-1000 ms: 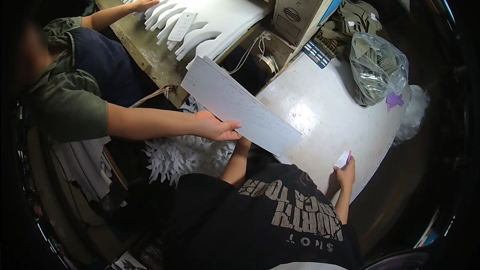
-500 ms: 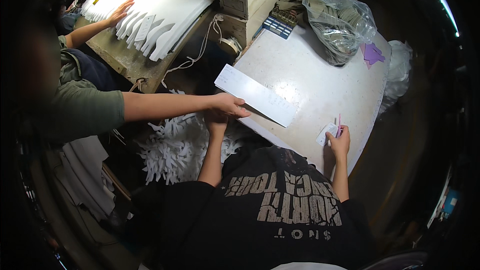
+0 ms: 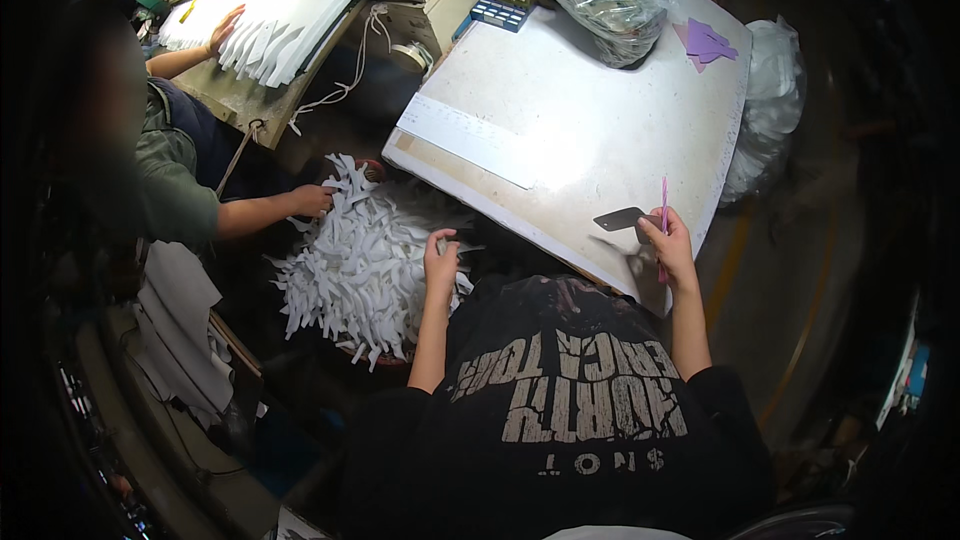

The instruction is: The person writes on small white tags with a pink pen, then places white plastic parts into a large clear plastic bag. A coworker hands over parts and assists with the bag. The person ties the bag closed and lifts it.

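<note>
My right hand (image 3: 672, 245) is closed over the near right corner of the white table. It grips a slim pink pen (image 3: 665, 202) upright, and a dark flat card (image 3: 617, 220) with a small hole juts left from its fingers. My left hand (image 3: 441, 252) holds nothing, its fingers loosely bent and apart, between the table's near edge and a heap of white cut strips (image 3: 365, 250). Along the table's left side lies a long white card (image 3: 465, 140) with faint writing on it.
At the left a co-worker's hand (image 3: 312, 201) touches the strips, with the other hand (image 3: 226, 30) on white sheets. The white table (image 3: 590, 130) bears a clear bag (image 3: 610, 0), purple cut pieces (image 3: 708, 43) and a blue calculator (image 3: 500, 14). Another bag (image 3: 768, 110) stands beyond its right edge.
The co-worker's hand has drawn back left from the long card to the strips. That card now lies flat. My left hand has come into view; my right hand has lifted and turned the small card.
</note>
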